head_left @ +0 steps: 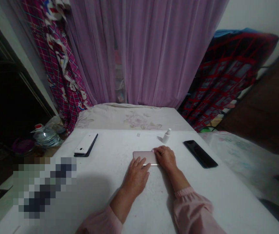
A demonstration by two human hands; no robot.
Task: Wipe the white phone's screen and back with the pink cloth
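the person wears a soft, pale pink top. the left sleeve (100, 222) and the right sleeve (194, 213) are loose and puffy, and the right one narrows into a gathered elastic cuff (182, 191) on the forearm. the left hand (136, 177) and the right hand (166, 158) are bare.

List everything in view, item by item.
Rose-gold phone: one, pinkish, on the table between the hands
White phone: one, white, on a dark case, table's left
Black phone: one, black, table's right
Spray bottle: one, white, table's far edge
Water jug: one, clear, floor at left
Table: one, white, centre
Curtain: one, purple, behind the table
Left hand: one, on the rose-gold phone
Right hand: one, on the rose-gold phone
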